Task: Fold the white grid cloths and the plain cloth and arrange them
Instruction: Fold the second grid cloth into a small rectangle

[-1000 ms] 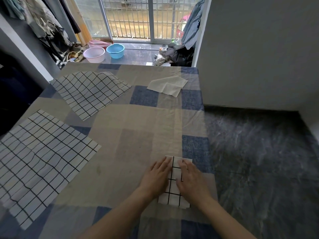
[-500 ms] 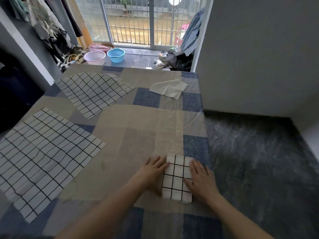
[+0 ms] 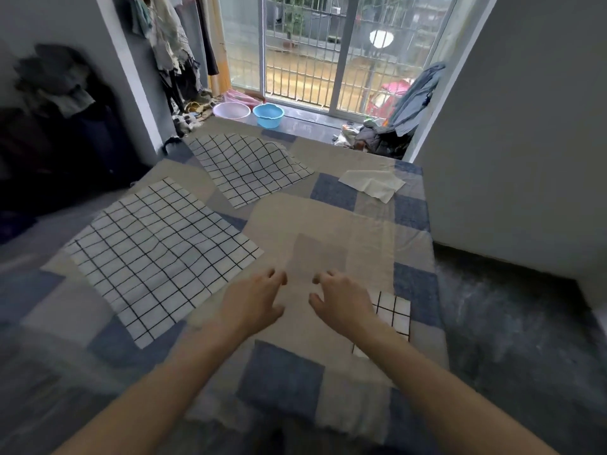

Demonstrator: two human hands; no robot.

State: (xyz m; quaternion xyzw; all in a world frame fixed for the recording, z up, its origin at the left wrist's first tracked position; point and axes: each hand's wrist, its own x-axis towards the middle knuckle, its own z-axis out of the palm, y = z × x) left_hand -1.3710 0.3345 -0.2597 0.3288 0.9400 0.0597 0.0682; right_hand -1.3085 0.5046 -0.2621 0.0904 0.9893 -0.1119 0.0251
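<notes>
1. Both hands float over the bed, side by side, and they hold nothing.
2. My left hand [image 3: 254,302] has its fingers loosely curled, with the tips pointing away from me.
3. My right hand [image 3: 341,303] looks the same, with bent fingers and nothing in them.
4. A small gap of bare cover shows between the two hands.
5. The folded grid cloth [image 3: 392,315] lies flat near the right edge of the bed, and my right wrist hides part of it.
6. A big grid cloth [image 3: 157,257] lies spread open to the left of my left hand, not folded.
7. Another open grid cloth [image 3: 246,167] lies farther back on the bed, and its far part bumps up a little.
8. The plain cloth [image 3: 372,187] sits at the far right corner of the bed, loosely folded over itself.
9. The bed [image 3: 282,385] has a cover with blue and tan squares.
10. Past the bed, on the floor by the glass door, a pink basin [image 3: 231,110] stands just beside a blue basin [image 3: 268,115].
11. Clothes [image 3: 164,44] hang at the back on the left side.
</notes>
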